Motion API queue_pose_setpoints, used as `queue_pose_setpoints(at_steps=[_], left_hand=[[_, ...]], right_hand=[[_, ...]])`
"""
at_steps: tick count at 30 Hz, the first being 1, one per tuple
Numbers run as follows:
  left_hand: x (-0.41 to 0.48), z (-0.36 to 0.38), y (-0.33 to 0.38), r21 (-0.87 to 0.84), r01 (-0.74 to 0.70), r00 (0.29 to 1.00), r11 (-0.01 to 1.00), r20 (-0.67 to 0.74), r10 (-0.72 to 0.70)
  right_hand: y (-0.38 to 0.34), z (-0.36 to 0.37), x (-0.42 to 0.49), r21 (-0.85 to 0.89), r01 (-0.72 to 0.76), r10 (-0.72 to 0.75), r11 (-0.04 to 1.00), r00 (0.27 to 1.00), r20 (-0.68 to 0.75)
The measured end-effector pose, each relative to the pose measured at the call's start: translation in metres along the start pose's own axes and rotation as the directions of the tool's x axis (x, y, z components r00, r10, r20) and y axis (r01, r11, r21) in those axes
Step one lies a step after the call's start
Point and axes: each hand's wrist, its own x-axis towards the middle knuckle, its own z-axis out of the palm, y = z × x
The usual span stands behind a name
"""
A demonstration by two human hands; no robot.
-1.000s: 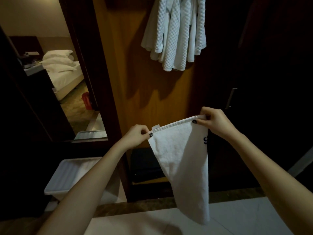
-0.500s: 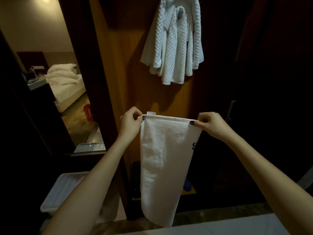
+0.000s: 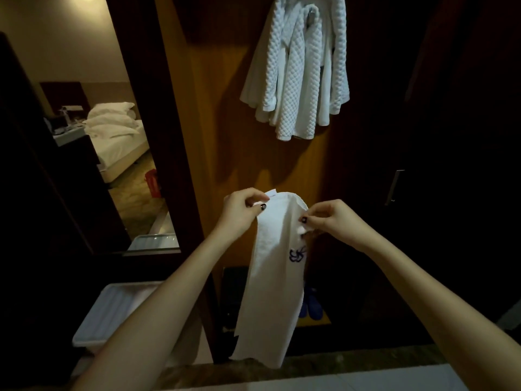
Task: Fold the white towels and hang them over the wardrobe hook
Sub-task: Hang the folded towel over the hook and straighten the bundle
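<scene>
- Drawn closer together since half a second ago: left hand (image 3: 242,210) and right hand (image 3: 335,220), narrowing the white terry towel (image 3: 275,280).
- Both pinching its top edge.
- Hanging below white waffle towels (image 3: 296,80) on the wardrobe hook (image 3: 311,13).

A: What lies left, through the doorway?
B: White-sheeted bed with piled pillows (image 3: 112,122); small red bin (image 3: 153,184) on the floor.
A: And below?
B: White ribbed plastic tray (image 3: 107,314); blue slippers (image 3: 310,304) on the wardrobe's lower shelf.

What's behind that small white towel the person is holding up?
Behind the towel stands the orange wooden wardrobe panel. Low down, blue slippers show at the towel's right edge. The towel covers their left part and the panel directly behind it.
</scene>
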Motion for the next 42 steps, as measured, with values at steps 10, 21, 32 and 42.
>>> queue_pose_setpoints(at_steps=[10,21,32,42], left_hand=[[-0.002,0.006,0.018,-0.312,0.067,0.995,0.948,0.093,-0.039],[-0.009,-0.001,0.028,-0.557,0.152,0.987,0.816,0.136,-0.091],[-0.018,-0.007,0.026,-0.667,0.161,0.98,0.728,0.195,-0.038],[-0.007,-0.022,0.021,-0.573,0.014,0.999,0.82,-0.035,-0.041]], right_hand=[[-0.027,0.006,0.008,-0.348,0.258,-0.287,0.901,0.957,-0.035],[-0.036,0.0,0.02,-0.218,0.309,-0.321,0.926,0.947,-0.023],[-0.049,0.008,0.021,-0.35,0.32,-0.383,0.88,0.915,-0.127],[-0.042,-0.026,0.016,-0.361,0.162,-0.13,0.918,0.985,0.112]])
